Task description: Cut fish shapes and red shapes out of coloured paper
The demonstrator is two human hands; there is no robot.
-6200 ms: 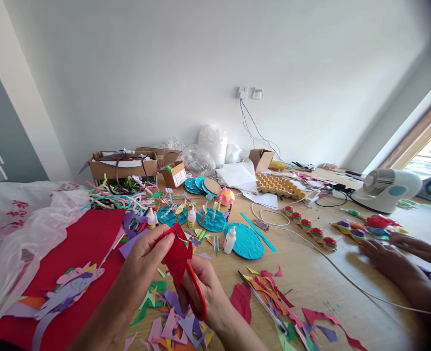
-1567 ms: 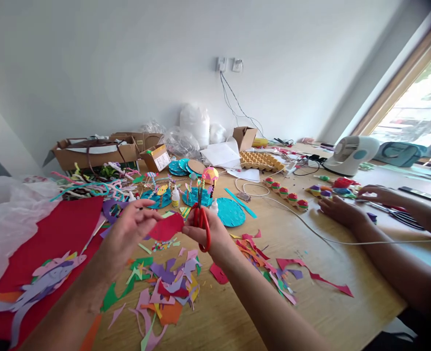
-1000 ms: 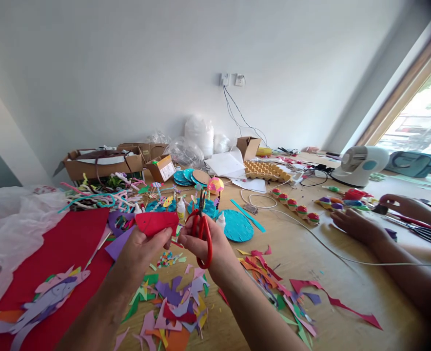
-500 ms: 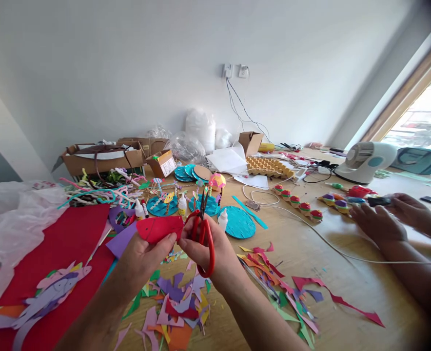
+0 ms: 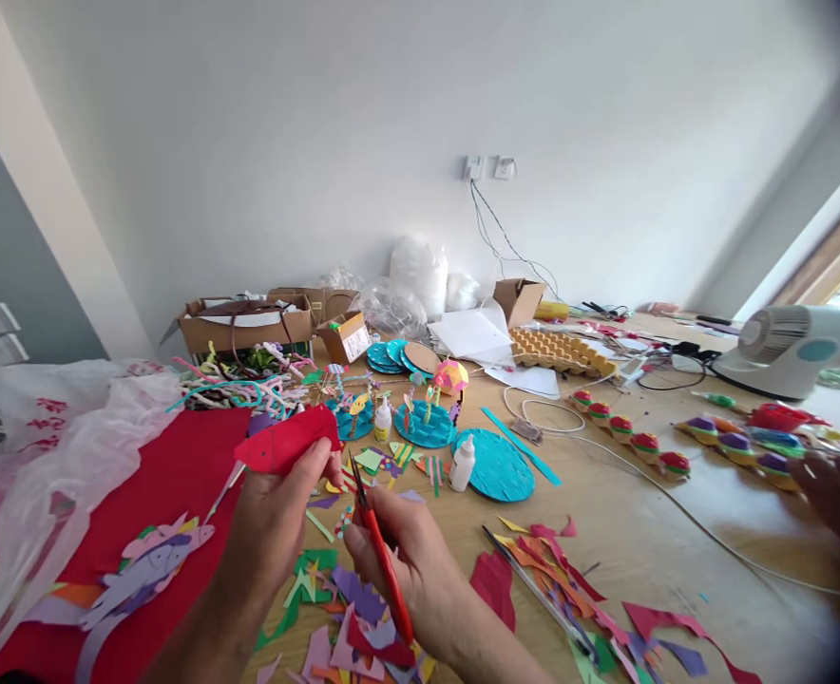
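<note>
Between the thumb and fingers of my left hand (image 5: 281, 518) is a red paper fish (image 5: 284, 445), its pencilled eye and gill line showing at the left end. My right hand (image 5: 416, 560) grips red-handled scissors (image 5: 384, 560), blades pointing up and just right of the fish, apart from it. Below both hands lies a heap of coloured paper scraps (image 5: 353, 608). On the red sheet (image 5: 149, 456) to the left rests a stack of cut paper fish (image 5: 156, 565).
A glue bottle (image 5: 463, 464) stands by a blue disc (image 5: 502, 465). A pen (image 5: 534, 589) lies among scraps at the right. A white cable (image 5: 648, 513) crosses the table near a row of painted egg-carton cups (image 5: 630, 432). Another person's hand (image 5: 837, 494) is at the right edge.
The red piece is now trimmed to a fish shape, held head left. The scissors have turned from beside it to point up and left. My view has swung left since half a second ago.
</note>
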